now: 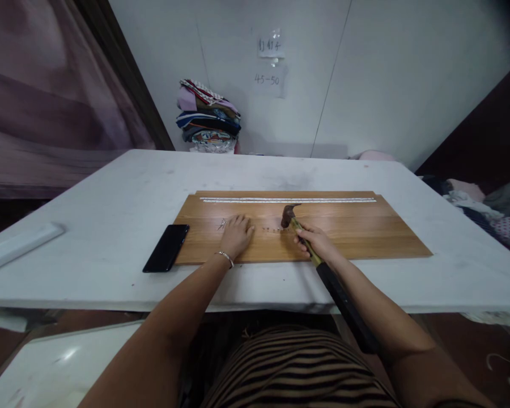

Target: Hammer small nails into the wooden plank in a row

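Observation:
My right hand (pixel 317 241) grips a claw hammer (pixel 334 286) by its shaft, well up toward the rusty head. The black grip trails back along my forearm. The head is over a wooden board (pixel 365 232), close to a short row of small nails (pixel 274 229); whether it touches one I cannot tell. My left hand (pixel 237 233) lies flat on the board, fingers stretched out, with a bracelet at the wrist. Just left of its fingers is a small heap of loose nails (pixel 221 224). Two white marked strips (pixel 289 200) run along the board's far edge.
A black phone (pixel 166 248) overlaps the board's left corner. A long white object (pixel 23 245) lies at the left of the white table (pixel 110 198). Folded cloths (pixel 209 119) are stacked behind the table, against the wall; more fabric (pixel 484 209) is piled at the right.

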A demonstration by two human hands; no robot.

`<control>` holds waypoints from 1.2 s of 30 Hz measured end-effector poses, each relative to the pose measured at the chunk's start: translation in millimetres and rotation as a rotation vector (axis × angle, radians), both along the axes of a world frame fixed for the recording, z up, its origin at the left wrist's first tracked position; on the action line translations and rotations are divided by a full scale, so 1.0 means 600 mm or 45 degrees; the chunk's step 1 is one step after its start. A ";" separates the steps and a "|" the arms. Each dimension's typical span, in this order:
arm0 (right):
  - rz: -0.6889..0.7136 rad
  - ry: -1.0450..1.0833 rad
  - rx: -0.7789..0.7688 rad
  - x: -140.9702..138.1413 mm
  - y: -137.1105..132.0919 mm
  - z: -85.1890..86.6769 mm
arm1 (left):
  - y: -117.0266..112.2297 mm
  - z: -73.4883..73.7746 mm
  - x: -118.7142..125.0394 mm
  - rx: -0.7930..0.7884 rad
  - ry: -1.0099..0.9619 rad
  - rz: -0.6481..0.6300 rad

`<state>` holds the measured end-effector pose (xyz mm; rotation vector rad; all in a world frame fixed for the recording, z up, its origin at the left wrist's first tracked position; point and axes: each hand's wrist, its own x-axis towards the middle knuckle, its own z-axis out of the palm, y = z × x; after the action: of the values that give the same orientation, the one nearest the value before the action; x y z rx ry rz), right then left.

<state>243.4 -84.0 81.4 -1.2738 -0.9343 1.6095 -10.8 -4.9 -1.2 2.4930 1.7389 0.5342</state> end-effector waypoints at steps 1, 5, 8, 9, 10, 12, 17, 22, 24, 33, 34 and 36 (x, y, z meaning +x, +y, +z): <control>-0.002 0.006 0.003 0.000 0.000 0.000 | 0.001 -0.001 0.000 0.000 -0.003 -0.005; 0.020 0.006 0.013 0.001 0.001 -0.004 | 0.003 -0.003 -0.001 -0.001 -0.023 -0.009; 0.032 0.003 0.017 0.001 0.002 -0.009 | 0.003 -0.003 -0.002 -0.006 -0.025 -0.015; 0.030 0.004 0.020 0.001 0.002 -0.010 | 0.004 -0.003 -0.002 -0.005 -0.020 -0.016; 0.026 0.002 0.021 0.001 0.002 -0.011 | 0.004 -0.004 -0.002 -0.001 -0.015 -0.018; 0.018 -0.009 0.019 0.001 0.002 -0.011 | 0.004 -0.004 -0.002 0.005 -0.008 -0.020; 0.011 0.000 0.031 0.002 0.004 -0.007 | 0.004 -0.002 -0.001 0.025 -0.015 -0.036; 0.028 0.008 0.041 0.002 0.005 -0.007 | 0.003 0.004 0.001 0.027 -0.035 -0.103; 0.033 0.003 0.032 0.002 0.005 -0.010 | 0.003 0.005 0.001 -0.004 -0.050 -0.139; 0.047 -0.006 0.035 0.004 0.006 -0.013 | 0.003 0.007 0.000 -0.033 -0.107 -0.159; 0.041 -0.004 0.037 0.004 0.005 -0.012 | 0.002 0.008 0.001 -0.033 -0.107 -0.158; 0.029 0.001 0.039 0.003 0.005 -0.010 | 0.001 0.009 0.001 -0.029 -0.105 -0.152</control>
<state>245.2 -81.2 75.3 -1.2459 -0.9727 1.6068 -10.3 -4.0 4.2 2.5013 1.5469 0.5944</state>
